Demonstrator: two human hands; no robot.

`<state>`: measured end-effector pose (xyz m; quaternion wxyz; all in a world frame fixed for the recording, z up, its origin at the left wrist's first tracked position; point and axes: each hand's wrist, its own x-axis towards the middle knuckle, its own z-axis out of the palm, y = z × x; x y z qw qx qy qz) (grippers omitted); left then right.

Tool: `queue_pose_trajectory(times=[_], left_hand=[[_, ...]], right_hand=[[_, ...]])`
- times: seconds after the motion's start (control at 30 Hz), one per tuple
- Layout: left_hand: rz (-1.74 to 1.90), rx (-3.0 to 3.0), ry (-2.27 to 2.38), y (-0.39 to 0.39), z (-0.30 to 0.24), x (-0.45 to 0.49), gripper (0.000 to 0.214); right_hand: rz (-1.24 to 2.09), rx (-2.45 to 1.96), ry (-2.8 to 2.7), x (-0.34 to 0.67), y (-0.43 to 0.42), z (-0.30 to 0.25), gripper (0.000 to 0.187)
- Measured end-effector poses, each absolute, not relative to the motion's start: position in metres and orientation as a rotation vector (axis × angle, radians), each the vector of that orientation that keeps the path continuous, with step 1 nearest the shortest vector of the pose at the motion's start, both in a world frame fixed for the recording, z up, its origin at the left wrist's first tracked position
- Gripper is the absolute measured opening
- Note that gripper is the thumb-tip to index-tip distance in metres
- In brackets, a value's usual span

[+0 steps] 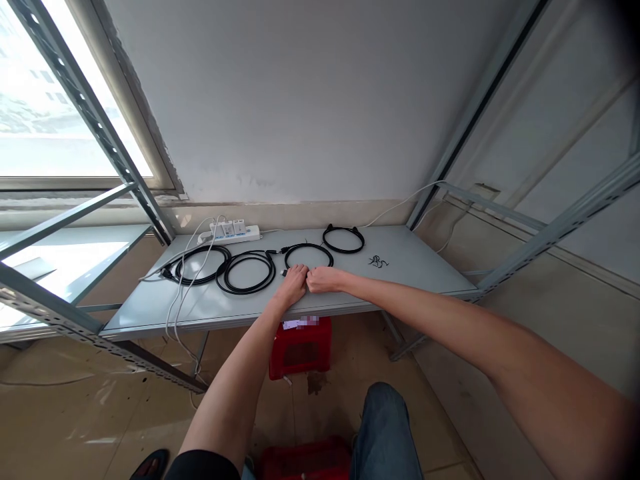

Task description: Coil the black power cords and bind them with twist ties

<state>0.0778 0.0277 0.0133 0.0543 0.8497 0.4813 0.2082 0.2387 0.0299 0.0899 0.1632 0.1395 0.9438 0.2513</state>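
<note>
- Round coil of thin black cable (310,245): it lies mid-way along the pale grey, metal-framed bench (415,267). The step in hand looks to me like two-handed work at its near edge; the next move seems to call for keeping the loops gathered.
- Its look: dark, slender and fairly neatly round along the far side; the near part is hidden by the hands.
- Leftmost, a larger black cable coil (200,281) lies before a white plastic power strip (250,233).
- Next, another thick black ring of cable (245,291) lies beside it.
- The bare left hand (295,279) reaches in with bent fingers; I cannot tell whether its grip is clamped on the cable.
- Just beside it, the bare right hand (323,279) is curled like a fist, knuckles towards the left one; whatever its grip may enclose is hidden from me.
- Behind, to the right, rests a smaller black coil (345,251).
- Rightmost, some short, thin black strips (379,261) lie in a loose cluster.
</note>
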Motion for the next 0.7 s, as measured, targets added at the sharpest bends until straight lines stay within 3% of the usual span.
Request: queue_pose_trajectory(times=[0.33, 0.7], left_hand=[[0.636, 2.619, 1.447, 0.024, 0.017, 0.078, 0.022], [0.632, 2.633, 1.444, 0.024, 0.018, 0.078, 0.022]], right_hand=[[0.705, 0.838, 2.455, 0.223, 0.004, 0.084, 0.027], [0.606, 0.892, 2.377, 0.217, 0.0, 0.091, 0.025]])
